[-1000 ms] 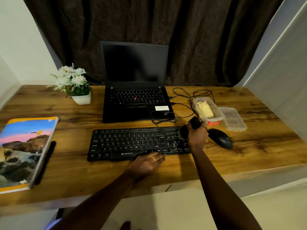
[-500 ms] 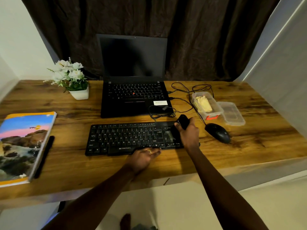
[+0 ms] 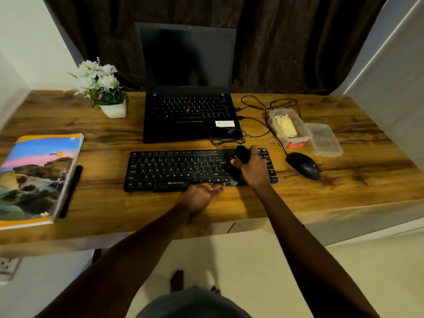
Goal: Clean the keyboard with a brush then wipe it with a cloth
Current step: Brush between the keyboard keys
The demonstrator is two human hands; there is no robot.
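Observation:
A black keyboard lies on the wooden desk in front of the laptop. My right hand grips a black brush over the keyboard's right part, and the brush's lower end reaches the keys near the front edge. My left hand rests at the keyboard's front edge with its fingers flat against it. A yellowish cloth lies folded in an open clear plastic box at the right.
A black laptop stands open behind the keyboard, with cables to its right. A black mouse and the box's lid lie right. A flower pot, a book and a pen are left.
My right hand has carried the brush leftward and nearer me, from the keyboard's right end onto its right part. My left hand stays at the front edge.

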